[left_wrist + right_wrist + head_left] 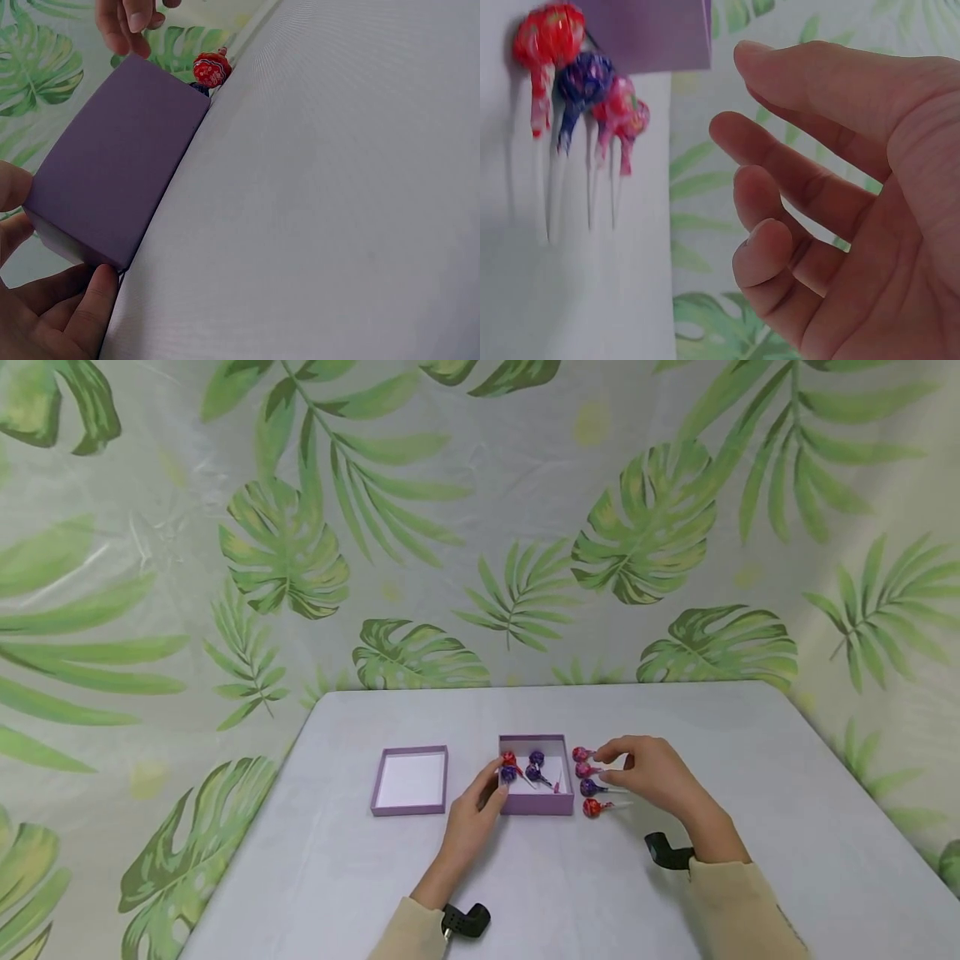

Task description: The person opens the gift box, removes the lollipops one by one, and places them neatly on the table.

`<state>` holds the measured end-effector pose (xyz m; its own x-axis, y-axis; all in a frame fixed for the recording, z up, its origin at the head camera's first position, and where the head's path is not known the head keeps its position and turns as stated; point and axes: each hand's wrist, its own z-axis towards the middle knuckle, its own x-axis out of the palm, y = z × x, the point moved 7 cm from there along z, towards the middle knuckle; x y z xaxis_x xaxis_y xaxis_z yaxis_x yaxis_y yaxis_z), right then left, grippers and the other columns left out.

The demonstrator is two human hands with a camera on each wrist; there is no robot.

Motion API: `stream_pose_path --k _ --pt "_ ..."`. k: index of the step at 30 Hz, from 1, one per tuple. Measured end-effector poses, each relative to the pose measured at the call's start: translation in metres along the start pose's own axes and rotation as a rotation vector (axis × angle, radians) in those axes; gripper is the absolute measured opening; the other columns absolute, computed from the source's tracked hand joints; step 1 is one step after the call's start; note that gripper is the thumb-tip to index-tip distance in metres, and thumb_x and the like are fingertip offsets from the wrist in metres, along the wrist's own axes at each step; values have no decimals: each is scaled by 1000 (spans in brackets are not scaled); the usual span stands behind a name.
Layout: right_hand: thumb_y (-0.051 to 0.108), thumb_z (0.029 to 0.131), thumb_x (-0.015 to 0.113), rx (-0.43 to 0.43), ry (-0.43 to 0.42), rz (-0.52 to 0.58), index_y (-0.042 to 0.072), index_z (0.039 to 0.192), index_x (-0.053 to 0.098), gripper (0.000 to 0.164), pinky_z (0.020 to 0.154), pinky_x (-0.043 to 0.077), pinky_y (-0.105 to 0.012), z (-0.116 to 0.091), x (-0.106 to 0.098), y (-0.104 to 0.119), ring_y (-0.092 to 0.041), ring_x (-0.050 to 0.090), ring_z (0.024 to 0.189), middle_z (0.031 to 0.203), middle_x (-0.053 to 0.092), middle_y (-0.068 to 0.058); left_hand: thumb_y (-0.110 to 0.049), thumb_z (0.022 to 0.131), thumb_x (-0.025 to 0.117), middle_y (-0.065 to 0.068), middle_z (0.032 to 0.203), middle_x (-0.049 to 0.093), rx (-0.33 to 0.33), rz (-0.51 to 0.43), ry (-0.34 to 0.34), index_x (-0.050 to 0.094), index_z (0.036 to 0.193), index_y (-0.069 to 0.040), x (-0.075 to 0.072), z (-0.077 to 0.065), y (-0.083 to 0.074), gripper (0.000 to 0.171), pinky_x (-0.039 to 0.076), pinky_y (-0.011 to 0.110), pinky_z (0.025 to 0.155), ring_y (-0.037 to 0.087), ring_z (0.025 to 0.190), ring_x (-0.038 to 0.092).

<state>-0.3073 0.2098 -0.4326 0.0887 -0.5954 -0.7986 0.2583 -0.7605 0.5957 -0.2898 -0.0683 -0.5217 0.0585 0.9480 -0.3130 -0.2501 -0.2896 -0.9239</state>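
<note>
A shallow purple box with a white inside holds several lollipops in red and purple wrappers, among them a red lollipop. My left hand grips the box's left end, fingers and thumb at its corners. To the right of the box, lollipops lie in a column: two pink ones, a purple lollipop and a red lollipop, sticks pointing right. Over the sticks of the pink lollipops hovers my right hand. Its fingers are loosely bent and hold nothing in the right wrist view.
A purple-rimmed lid, white inside, lies left of the box. White cloth covers the table. Behind it hangs a leaf-patterned curtain. Each wrist wears a black camera mount.
</note>
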Motion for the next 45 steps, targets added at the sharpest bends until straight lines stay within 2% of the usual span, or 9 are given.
stream_pose_path --k 7,13,20,29,40,45 --pt "19 87 79 -43 13 22 18 108 77 22 58 47 -34 13 15 18 -20 53 76 105 72 -4 -37 104 57 10 146 54 5 -9 -7 48 152 -29 -3 1 1 50 43 34 109 22 135 50" --pt "16 86 79 -77 14 20 18 111 77 25 62 49 -33 23 30 27 -18 55 77 103 72 -3 -37 104 57 11 146 54 5 -11 -2 47 152 -28 -1 2 2 50 43 32 108 22 134 51" --pt "22 83 83 -85 -51 -52 24 106 76 24 65 49 -33 30 41 39 -14 57 77 95 69 1 -35 104 56 12 145 55 14 -9 -6 48 152 -25 -1 2 0 49 44 34 108 24 134 51" --pt "20 81 84 -103 -51 -36 19 107 77 27 60 47 -32 35 56 51 -13 54 70 94 69 2 -35 104 56 10 145 55 9 -11 4 46 153 -26 0 2 -3 50 44 32 108 22 134 51" --pt "19 79 86 -169 -102 -138 21 98 80 20 62 48 -32 40 71 62 -10 55 75 83 67 8 -38 104 56 9 145 55 15 -5 -1 47 152 -27 0 1 -2 50 46 34 106 23 133 52" --pt "18 81 84 -149 -127 -176 21 94 80 13 65 49 -33 41 76 62 -11 55 76 79 65 14 -33 104 57 7 145 55 12 -1 -2 47 152 -28 0 0 1 49 45 34 107 22 133 52"
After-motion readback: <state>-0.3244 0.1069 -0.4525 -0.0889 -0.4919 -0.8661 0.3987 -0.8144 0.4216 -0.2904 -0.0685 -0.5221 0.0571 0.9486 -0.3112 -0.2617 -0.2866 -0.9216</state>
